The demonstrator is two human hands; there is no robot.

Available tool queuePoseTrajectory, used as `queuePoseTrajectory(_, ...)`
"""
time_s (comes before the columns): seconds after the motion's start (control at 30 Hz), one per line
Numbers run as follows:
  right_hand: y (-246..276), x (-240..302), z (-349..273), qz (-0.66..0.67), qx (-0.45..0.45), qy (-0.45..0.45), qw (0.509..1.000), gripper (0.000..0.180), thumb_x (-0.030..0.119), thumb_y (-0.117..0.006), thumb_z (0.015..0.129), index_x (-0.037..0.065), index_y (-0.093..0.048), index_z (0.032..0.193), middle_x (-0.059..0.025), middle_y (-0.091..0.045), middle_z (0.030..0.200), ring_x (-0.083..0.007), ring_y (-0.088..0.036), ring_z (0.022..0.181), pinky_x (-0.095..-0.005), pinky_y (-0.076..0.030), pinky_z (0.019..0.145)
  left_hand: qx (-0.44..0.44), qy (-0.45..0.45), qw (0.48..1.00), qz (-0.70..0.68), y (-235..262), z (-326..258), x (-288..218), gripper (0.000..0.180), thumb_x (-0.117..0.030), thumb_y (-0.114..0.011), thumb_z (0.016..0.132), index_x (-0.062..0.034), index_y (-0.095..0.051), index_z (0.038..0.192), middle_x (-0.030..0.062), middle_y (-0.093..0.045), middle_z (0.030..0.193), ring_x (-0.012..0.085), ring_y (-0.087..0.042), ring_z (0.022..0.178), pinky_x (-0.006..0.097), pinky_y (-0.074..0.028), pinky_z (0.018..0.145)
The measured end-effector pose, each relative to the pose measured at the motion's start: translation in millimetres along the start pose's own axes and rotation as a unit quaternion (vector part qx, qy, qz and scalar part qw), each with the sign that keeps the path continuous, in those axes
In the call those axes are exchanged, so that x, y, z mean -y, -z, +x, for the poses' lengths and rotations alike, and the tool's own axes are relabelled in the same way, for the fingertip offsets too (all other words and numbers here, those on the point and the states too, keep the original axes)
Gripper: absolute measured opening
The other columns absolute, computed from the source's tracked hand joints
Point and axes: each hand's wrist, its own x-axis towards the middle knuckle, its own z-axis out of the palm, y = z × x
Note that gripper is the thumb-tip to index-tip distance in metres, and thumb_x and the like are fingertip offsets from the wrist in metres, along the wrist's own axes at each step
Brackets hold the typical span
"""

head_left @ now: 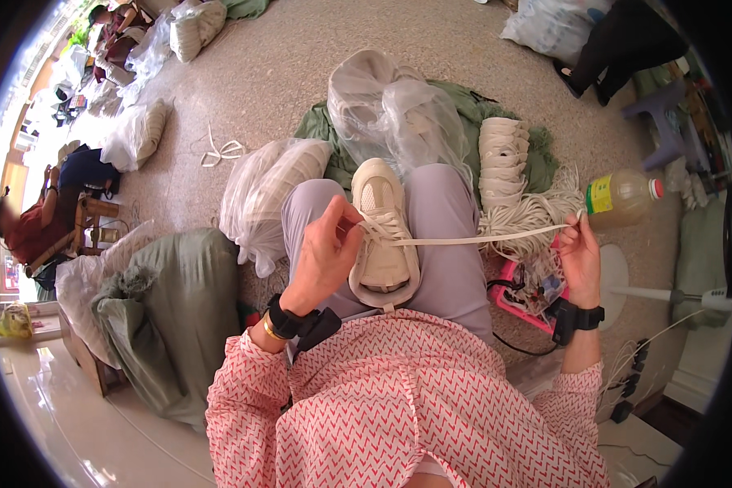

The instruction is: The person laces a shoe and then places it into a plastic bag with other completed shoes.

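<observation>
A cream sneaker (376, 180) rests between my knees, its toe pointing away from me and its opening toward my body. A flat cream shoelace (464, 240) runs from the sneaker's eyelets out to the right, pulled nearly straight. My right hand (579, 254) pinches the far end of that shoelace between thumb and fingers, well off to the right. At the left side of the lacing, my left hand (330, 254) has thumb and index finger closed together on lace close to the eyelets. Exactly what lies between the left fingertips is partly hidden.
A heap of loose laces (529, 224) and a stack of cream shoes (503, 163) sit right of my knee. Beside them are a pink basket (508, 307) and a red-capped bottle (622, 199). Plastic bags (272, 195) lie ahead; a green sack (179, 317) stands left. Other people sit far left.
</observation>
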Motion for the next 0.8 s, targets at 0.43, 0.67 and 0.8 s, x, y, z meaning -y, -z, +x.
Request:
queuePoseTrajectory(0.43, -1, -13, 4, 0.005, 0.014, -0.034, 0.999, 0.016, 0.019, -0.056, 0.11, 0.004, -0.061, 0.108, -0.007, -0.064, 0.101, -0.0101, -0.056, 0.078, -0.026, -0.049, 0.071, 0.091, 0.053, 0.979, -0.177, 4, 7, 12, 0.015, 0.001, -0.063, 0.093, -0.0038, -0.048, 0.097, -0.001, -0.052, 0.078, 0.0069, -0.046, 0.07, 0.025, -0.04, 0.062)
queuePoseTrajectory(0.67, 19, 11, 21, 0.015, -0.001, 0.001, 1.0, 0.012, 0.015, -0.057, 0.109, 0.003, -0.056, 0.109, -0.0021, -0.056, 0.09, -0.0075, -0.051, 0.073, -0.023, -0.046, 0.067, 0.094, 0.057, 0.993, -0.05, 16, 7, 14, 0.018, 0.0, -0.065, 0.09, -0.0057, -0.048, 0.091, -0.004, -0.047, 0.08, 0.0056, -0.043, 0.071, 0.023, -0.036, 0.063)
queuePoseTrajectory(0.8, 33, 26, 31, 0.002, -0.01, 0.013, 1.0, 0.009, 0.012, -0.058, 0.108, 0.004, -0.054, 0.108, -0.0014, -0.055, 0.09, -0.0061, -0.049, 0.071, -0.0216, -0.044, 0.064, 0.059, 0.013, 0.997, 0.046, 10, 5, 3, 0.021, -0.002, -0.068, 0.087, -0.0039, -0.047, 0.089, 0.0, -0.046, 0.071, 0.008, -0.042, 0.062, 0.027, -0.036, 0.057)
